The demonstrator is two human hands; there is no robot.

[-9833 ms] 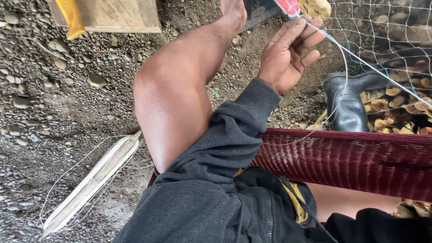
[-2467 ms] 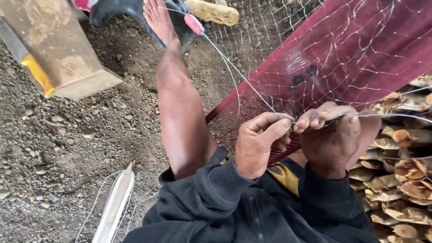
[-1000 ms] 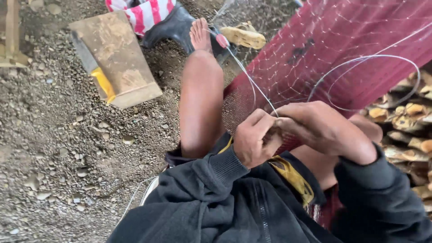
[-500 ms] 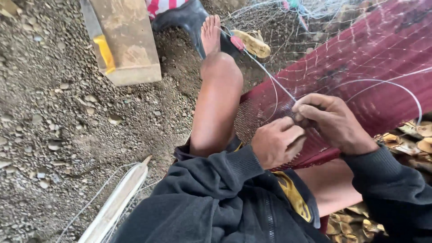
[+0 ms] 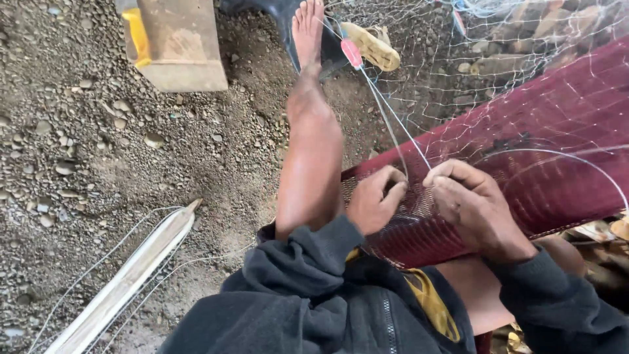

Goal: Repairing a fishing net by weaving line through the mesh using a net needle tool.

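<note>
I sit on gravel with my bare left leg [image 5: 313,157] stretched forward. A dark red fishing net [image 5: 557,131] lies bunched across my lap and runs up to the right. My left hand [image 5: 375,200] is closed on the net's edge and pinches a thin clear line [image 5: 386,115]. My right hand [image 5: 473,206] pinches the same line and mesh just to its right. The line runs taut from my fingers up to a small red netting needle [image 5: 352,52] near my foot. A loop of the clear line [image 5: 563,154] arcs over the red net to the right.
A wooden block with a yellow edge [image 5: 171,40] stands at the top left. A pale flat stick with loose line [image 5: 128,278] lies on the gravel at lower left. A tan sandal [image 5: 370,46] and a dark boot [image 5: 288,13] lie near my foot. Fine white netting [image 5: 485,59] covers the upper right.
My hands have drawn slightly apart on the line and net. The view has swung, so my leg and the wooden block sit more central and higher in the picture.
</note>
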